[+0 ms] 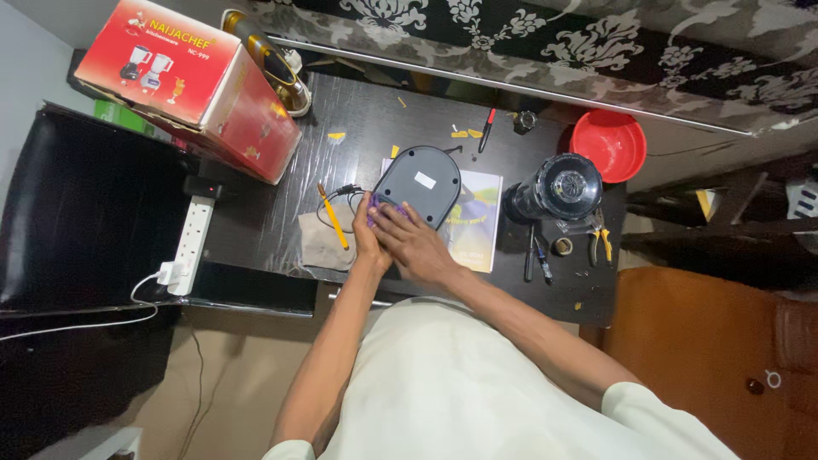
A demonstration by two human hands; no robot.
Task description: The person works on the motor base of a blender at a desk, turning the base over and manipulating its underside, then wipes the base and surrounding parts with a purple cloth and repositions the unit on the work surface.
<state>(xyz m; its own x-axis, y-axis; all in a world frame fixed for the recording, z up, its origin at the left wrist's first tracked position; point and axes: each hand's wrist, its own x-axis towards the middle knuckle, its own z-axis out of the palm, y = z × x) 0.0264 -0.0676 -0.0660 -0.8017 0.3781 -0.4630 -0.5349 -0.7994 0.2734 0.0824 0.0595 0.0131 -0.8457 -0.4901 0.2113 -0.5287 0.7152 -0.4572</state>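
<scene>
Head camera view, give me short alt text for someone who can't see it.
Both hands, left hand and right hand, rest together on the near edge of a dark grey appliance base lying on a black table. A blender jar, pliers and red bowl sit to the right.

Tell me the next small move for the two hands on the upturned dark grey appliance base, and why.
Probably steady the upturned dark grey oval appliance base with the left hand while the right hand works at its near edge. Both hands already meet there over a small purple part, and the yellow-handled screwdriver lies just left, within easy reach.
</scene>
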